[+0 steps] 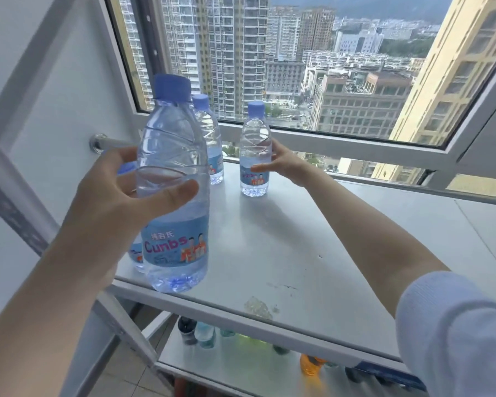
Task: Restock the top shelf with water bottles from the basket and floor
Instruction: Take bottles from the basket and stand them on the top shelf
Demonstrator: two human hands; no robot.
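Note:
My left hand (pixel 103 202) grips a clear water bottle (pixel 173 245) with a blue cap and a blue label, upright over the front left corner of the top shelf (pixel 312 239). Whether its base rests on the shelf I cannot tell. At the back of the shelf my right hand (pixel 287 164) is wrapped around a second water bottle (pixel 255 144) that stands on the surface. A third bottle (pixel 211 138) stands at the back left, partly hidden by the held one. Only a sliver of a fourth bottle (pixel 135 255) shows behind my left wrist.
The grey shelf stands against a large window frame (pixel 341 138) with a city view. A small crumpled bit of clear plastic (pixel 258 308) lies near the front edge. The lower shelf (pixel 241 365) holds several coloured drink bottles. A metal upright (pixel 20 219) runs along the left.

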